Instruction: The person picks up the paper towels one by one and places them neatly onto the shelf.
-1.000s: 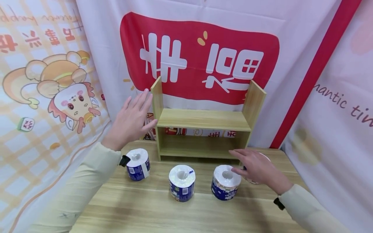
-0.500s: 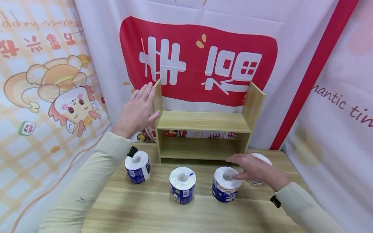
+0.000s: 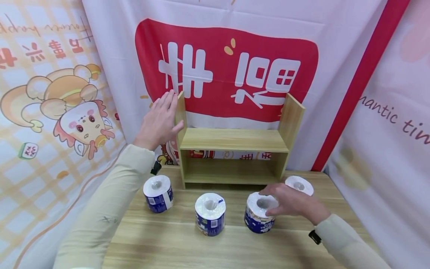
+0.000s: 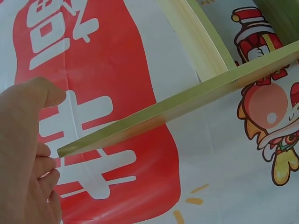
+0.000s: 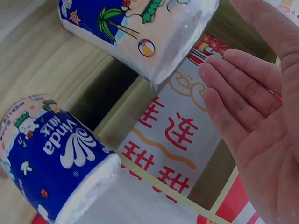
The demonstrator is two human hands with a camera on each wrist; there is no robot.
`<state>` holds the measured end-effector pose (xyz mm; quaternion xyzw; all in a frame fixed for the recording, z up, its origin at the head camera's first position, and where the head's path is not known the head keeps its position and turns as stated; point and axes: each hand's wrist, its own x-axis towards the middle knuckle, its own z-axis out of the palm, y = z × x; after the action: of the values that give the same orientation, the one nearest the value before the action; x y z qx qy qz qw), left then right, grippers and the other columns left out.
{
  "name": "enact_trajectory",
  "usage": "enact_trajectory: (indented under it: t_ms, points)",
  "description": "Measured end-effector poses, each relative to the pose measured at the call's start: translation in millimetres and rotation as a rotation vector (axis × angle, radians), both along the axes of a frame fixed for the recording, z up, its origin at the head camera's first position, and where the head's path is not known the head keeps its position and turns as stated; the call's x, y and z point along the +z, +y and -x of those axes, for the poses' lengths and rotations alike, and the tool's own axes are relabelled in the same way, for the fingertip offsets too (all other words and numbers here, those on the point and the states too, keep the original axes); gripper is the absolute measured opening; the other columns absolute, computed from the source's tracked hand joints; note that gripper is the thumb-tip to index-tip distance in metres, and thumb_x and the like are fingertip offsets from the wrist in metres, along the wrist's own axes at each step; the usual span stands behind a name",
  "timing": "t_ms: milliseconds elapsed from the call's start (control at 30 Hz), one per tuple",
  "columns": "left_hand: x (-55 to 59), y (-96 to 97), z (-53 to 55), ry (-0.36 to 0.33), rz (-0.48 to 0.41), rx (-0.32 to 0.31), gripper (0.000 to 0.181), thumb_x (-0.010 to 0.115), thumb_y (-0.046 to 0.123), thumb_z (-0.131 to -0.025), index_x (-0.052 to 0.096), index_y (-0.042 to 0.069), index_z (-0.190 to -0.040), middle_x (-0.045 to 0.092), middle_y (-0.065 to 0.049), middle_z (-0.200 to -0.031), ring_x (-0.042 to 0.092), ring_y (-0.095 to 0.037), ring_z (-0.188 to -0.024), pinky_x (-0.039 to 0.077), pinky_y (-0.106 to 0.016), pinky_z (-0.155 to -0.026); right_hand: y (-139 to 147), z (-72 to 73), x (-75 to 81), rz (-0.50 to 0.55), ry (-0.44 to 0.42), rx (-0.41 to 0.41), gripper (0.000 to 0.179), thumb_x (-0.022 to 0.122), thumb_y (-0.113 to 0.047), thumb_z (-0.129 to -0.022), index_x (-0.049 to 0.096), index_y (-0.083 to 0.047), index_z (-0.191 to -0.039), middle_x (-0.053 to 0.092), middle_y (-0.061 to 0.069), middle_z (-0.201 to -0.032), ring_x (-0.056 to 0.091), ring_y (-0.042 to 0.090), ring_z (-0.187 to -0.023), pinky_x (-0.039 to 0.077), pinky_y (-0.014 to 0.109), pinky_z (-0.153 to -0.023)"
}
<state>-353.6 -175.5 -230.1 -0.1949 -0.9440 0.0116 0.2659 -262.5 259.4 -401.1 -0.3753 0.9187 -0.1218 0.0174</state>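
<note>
- Moved since the frame of a second ago: right hand [image 3: 290,201], now lower in the head view, from before the lower right of the shelf [image 3: 235,140] to over the front-right roll [image 3: 258,225], leaving more of the back-right roll [image 3: 300,183] uncovered; left hand [image 3: 159,121], only slightly closer to the left side panel [image 3: 180,108].
- Right hand: thumb and fingers apart, holding nothing; cannot tell whether touching the front-right roll.
- Left hand: fingers straight and side by side, thumb spread, gripping nothing; just beside the upper end of the left side panel, contact impossible to tell.
- Front-right roll: upright on the bench [image 3: 188,256], out in front of the shelf, slightly closer to the right edge than to the left.
- Around it: middle roll [image 3: 209,224] to its left, left roll [image 3: 160,201] toward the left edge, back-right roll near the back-right corner; shelf upright by the back edge.
- Handling, as judged: front-right roll probably light, soft-sided, hard to break, a bit slippery in glossy film. Best taken around the wrapped side, thumb opposite fingers, without crushing; core hole useful as second hold.
- Shelf likely stiff and heavier; best steadied low on the left side panel, not at the free upper end.
</note>
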Motion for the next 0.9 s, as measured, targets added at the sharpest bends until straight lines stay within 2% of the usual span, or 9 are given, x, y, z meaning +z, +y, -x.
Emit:
enact_trajectory:
  t_ms: [333,567,700,900]
  points:
    - [-2.0,3.8,9.7,0.007,0.019,0.007,0.091,0.061,0.037,-0.100,0.014,0.000,-0.168,0.019,-0.022,-0.176,0.022,-0.041,-0.163,0.023,-0.054,-0.134,0.6,-1.0,-14.0,0.012,-0.011,0.014,0.057,0.089,-0.037,-0.085,0.074,-0.003,-0.128,0.077,0.011,-0.124,0.073,0.028,-0.116,0.062,0.047,-0.099]
    - [-6.8,2.4,13.8,0.002,-0.009,0.010,0.092,0.064,0.035,-0.098,0.015,0.002,-0.169,0.019,-0.020,-0.177,0.022,-0.040,-0.164,0.024,-0.053,-0.134,-1.2,-1.4,-20.9,0.012,-0.032,0.007,0.055,0.089,-0.037,-0.084,0.074,-0.006,-0.128,0.076,0.010,-0.126,0.073,0.029,-0.116,0.063,0.046,-0.096]
    - [-9.6,0.9,16.2,-0.002,-0.006,0.013,0.092,0.065,0.035,-0.098,0.017,0.002,-0.168,0.021,-0.020,-0.176,0.023,-0.040,-0.163,0.024,-0.052,-0.134,-1.6,-3.1,-25.5,0.024,-0.021,0.022,0.055,0.089,-0.036,-0.084,0.074,-0.005,-0.127,0.076,0.012,-0.125,0.073,0.030,-0.114,0.064,0.041,-0.092]
    - [-13.6,-1.2,20.3,-0.003,0.000,0.011,0.091,0.065,0.035,-0.098,0.018,0.001,-0.168,0.021,-0.021,-0.176,0.023,-0.040,-0.163,0.024,-0.052,-0.134,-2.4,-4.2,-31.6,0.035,0.010,0.046,0.051,0.089,-0.033,-0.082,0.075,-0.005,-0.123,0.076,0.010,-0.118,0.073,0.022,-0.106,0.063,0.030,-0.085]
